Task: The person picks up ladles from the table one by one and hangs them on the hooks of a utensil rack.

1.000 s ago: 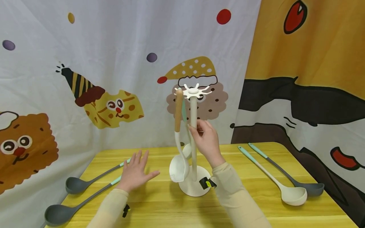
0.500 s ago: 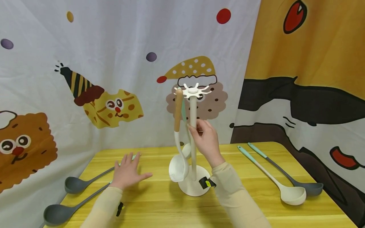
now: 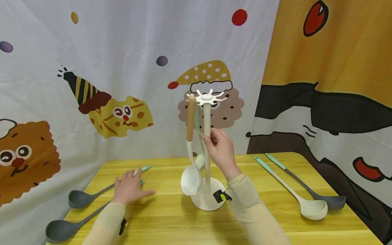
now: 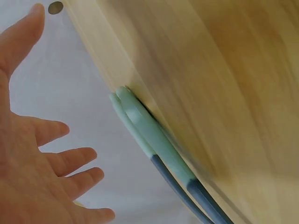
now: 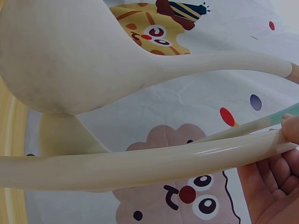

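Observation:
My right hand (image 3: 223,151) grips the pole of a cream utensil stand (image 3: 207,166) with a round base, thumb against it and fingers curled behind. From the stand's star-shaped hook top hang a white ladle (image 3: 190,180) with a wooden handle and, behind it, a mint-handled utensil (image 3: 200,162), partly hidden. My left hand (image 3: 129,188), fingers spread, hovers over the handles of two dark grey ladles, one farther back (image 3: 80,199) and one nearer (image 3: 62,231). In the left wrist view, their mint handles (image 4: 159,140) lie off the fingertips, with nothing in the hand.
On the right of the wooden table (image 3: 165,221) lie a cream ladle (image 3: 313,209) and a grey ladle (image 3: 338,202), both mint-handled. A printed cloth (image 3: 131,41) hangs behind the table.
My left hand has moved left and slightly down over the grey ladles, uncovering the ends of their mint handles. My right hand has stayed on the stand's pole.

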Tool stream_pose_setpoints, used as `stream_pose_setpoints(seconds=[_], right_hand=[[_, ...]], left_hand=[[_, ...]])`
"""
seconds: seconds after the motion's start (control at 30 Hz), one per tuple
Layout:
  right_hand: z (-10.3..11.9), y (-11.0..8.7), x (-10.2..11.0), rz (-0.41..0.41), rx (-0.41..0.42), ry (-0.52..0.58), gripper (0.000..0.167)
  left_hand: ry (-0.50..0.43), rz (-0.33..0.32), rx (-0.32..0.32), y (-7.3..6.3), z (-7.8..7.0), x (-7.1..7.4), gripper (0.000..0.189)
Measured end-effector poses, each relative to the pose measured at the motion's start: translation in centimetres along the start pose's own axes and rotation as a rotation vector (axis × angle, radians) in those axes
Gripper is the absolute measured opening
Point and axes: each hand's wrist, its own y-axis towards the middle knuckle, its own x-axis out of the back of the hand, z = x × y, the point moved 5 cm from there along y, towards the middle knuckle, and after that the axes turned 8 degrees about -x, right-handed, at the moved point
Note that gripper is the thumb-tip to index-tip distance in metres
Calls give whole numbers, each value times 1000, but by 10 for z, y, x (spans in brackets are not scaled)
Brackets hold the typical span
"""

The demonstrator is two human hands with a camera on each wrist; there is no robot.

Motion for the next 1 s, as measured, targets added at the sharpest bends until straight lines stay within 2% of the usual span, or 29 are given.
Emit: stream_pose_setpoints(seconds=[0.1, 0.33, 0.6, 1.0], right_hand=[[0, 0, 0, 2, -4, 1, 16], [1, 1, 0, 2, -3, -2, 16], [1, 1, 0, 4, -5, -6, 16], [0, 1, 0, 6, -15, -20, 15]], left_hand=[[0, 24, 22, -2, 5, 0, 113], [15, 35, 55, -6, 18, 1, 107], [6, 91, 74, -8, 35, -2, 83], [-20, 145, 115, -12, 52, -4, 99]])
